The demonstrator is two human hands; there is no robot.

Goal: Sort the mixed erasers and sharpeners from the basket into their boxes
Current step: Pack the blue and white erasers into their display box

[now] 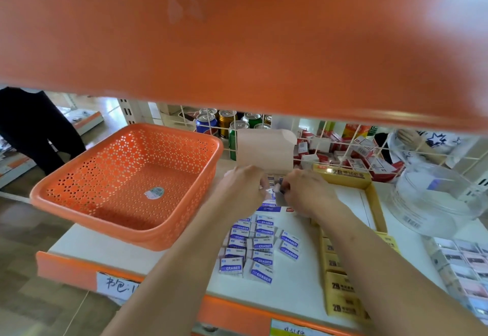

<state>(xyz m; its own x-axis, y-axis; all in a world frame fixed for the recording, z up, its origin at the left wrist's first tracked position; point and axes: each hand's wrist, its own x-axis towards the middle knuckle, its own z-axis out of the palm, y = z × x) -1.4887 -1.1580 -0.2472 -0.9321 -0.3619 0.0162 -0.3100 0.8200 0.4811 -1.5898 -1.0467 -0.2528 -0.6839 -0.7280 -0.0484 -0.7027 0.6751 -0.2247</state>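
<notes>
**Basket's empty, both hands at the eraser box**

Closest thing to the cam is the blurry orange upper shelf edge (pixel 237 39), fills the whole top half tbh; under it both forearms reach fwd over the lower shelf (pixel 111 251).

Left hand (pixel 244 186) and right hand (pixel 307 193) meet at the mouth of the eraser box (pixel 265 150), which stands w/ its beige lid flipped up behind them. Left grip is curled in tight, fingertips pinching a small white wrapped eraser (pixel 269 191) right over the box opening. Right grip is curled too, fingers tucked in just beside the left's; can't tell if it's got anything, too small and blurry.

Loose erasers (pixel 260 251) w/ purple labels lie in rough rows on the shelf betw. the two arms, just in front of the box. Orange basket (pixel 126 232) sits to the left, tilted a bit toward the cam; only a sticker (pixel 154 193) on its floor.

Right of the hands: open yellow tray box (pixel 375 198), and a row of small yellow boxes (pixel 340 290) nearer the cam; clear plastic tub (pixel 435 203) further right. Drink cans (pixel 227 121) behind a wire grid at the back; a person in black (pixel 34 124) stands far left.
</notes>
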